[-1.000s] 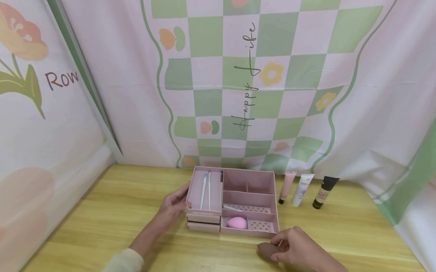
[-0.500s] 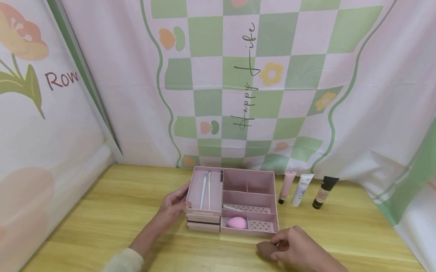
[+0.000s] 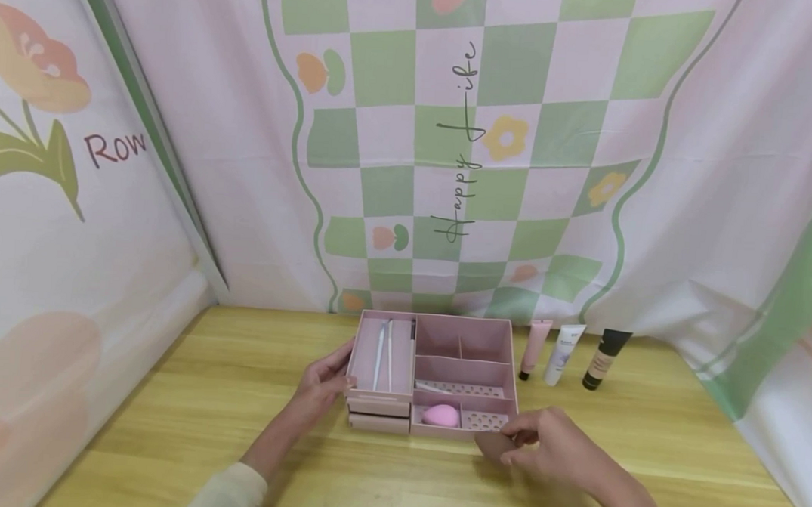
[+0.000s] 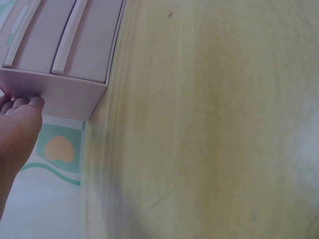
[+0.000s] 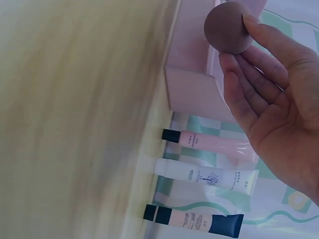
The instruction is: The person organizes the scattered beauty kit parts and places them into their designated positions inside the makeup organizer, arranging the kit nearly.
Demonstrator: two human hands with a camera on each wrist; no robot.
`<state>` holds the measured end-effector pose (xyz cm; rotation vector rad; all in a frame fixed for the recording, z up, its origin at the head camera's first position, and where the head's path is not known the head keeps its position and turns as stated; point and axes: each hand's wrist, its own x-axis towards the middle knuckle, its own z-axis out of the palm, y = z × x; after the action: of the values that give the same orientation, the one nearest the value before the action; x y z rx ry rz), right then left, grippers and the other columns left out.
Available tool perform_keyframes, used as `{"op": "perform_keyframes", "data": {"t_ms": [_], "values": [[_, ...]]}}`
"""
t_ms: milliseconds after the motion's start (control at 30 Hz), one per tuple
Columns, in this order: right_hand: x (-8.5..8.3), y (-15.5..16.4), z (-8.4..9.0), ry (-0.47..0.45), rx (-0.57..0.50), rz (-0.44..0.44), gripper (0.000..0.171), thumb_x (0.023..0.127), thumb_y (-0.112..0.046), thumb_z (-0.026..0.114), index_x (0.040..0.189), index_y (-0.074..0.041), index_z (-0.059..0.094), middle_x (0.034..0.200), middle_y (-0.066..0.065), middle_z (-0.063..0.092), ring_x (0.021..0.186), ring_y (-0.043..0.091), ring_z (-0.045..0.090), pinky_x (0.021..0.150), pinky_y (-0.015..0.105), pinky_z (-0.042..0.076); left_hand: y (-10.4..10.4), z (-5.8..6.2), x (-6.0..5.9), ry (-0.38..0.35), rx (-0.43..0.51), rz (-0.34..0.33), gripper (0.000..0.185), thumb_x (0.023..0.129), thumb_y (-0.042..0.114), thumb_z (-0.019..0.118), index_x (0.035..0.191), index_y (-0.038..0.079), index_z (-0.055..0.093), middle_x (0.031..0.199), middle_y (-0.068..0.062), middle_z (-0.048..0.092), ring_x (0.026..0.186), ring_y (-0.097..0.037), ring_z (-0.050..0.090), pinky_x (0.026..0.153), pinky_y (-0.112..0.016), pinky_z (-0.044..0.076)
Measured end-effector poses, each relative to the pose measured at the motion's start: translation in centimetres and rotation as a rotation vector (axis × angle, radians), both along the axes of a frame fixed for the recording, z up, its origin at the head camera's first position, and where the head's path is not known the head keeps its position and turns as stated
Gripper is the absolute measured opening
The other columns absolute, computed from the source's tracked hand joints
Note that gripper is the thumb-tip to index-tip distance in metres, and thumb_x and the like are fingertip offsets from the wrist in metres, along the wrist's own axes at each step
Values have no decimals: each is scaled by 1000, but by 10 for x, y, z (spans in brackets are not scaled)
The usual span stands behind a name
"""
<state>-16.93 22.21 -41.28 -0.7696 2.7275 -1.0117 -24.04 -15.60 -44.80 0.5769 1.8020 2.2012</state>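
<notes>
In my right hand is a brown makeup sponge, pinched between thumb and fingertips. It is just over the front right edge of a pink desk organizer. My left hand rests against the organizer's left side wall; the left wrist view shows its fingers touching that wall. A pink makeup sponge lies in the front compartment. Two slim sticks, pale blue and white, lie in the upper left tray, and a white stick is in the middle compartment.
Right of the organizer stand a pink tube, a white tube and a beige tube with black ends. Two drawers face forward under the left tray. A patterned curtain hangs behind the wooden table.
My right hand has lifted the brown makeup sponge slightly, up and toward the organizer's front edge. The left hand and the organizer stay where they were.
</notes>
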Motion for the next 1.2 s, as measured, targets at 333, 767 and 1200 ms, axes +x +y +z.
{"op": "perform_keyframes", "data": {"t_ms": [333,767,1200], "values": [[-16,-3,14,54,43,-24,34,80,-32,77,103,-7,74,95,2,76,80,-1,65,68,21,59,0,0,0,-6,-11,4,75,89,0,52,153,-4,15,165,-17,7,153,-34,9,118,-24,27],[-38,-10,14,102,74,21,19,81,-17,75,99,-12,76,83,-6,71,69,-4,56,57,16,52,0,-1,-1,-12,-13,7,75,89,-1,52,153,-4,15,165,-17,7,153,-33,8,117,-23,27],[-43,-18,5,205,173,59,7,78,-10,76,80,-16,73,69,-11,61,60,-4,43,50,14,43,0,-1,-1,-11,-21,13,75,88,0,53,153,-3,16,165,-15,7,153,-33,8,119,-27,26]]}}
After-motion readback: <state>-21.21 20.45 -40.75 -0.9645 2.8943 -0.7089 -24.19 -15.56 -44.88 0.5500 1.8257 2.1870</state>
